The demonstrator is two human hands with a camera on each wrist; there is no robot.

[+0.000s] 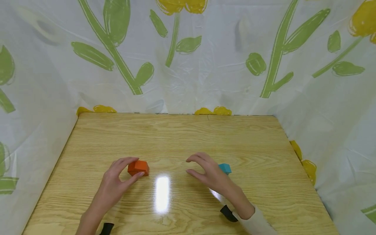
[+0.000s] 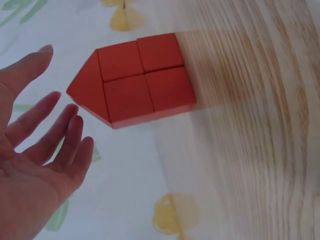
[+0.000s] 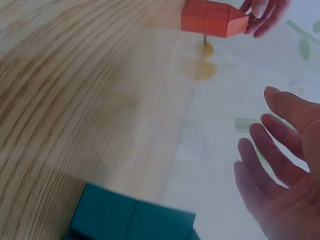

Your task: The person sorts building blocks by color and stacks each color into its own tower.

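An upright stack of red-orange blocks [image 1: 138, 167], made of several cubes topped by a triangular roof piece [image 2: 93, 87], stands left of the table's middle. My left hand [image 1: 113, 182] hovers by the roof, thumb and fingers spread apart. In the left wrist view a gap shows between the fingertips [image 2: 72, 111] and the roof. My right hand [image 1: 212, 176] is in the air over the table, fingers loosely bent and holding nothing. Just right of it stand teal blocks [image 1: 225, 168], partly hidden behind it in the head view; the right wrist view cuts them off [image 3: 132, 215].
The wooden table [image 1: 176, 133] bears a bright light reflection [image 1: 162, 194] between the arms. White cloth with printed flowers and leaves [image 1: 220, 75] hangs along its back and both sides. A black strap piece [image 1: 228, 213] shows under the right wrist.
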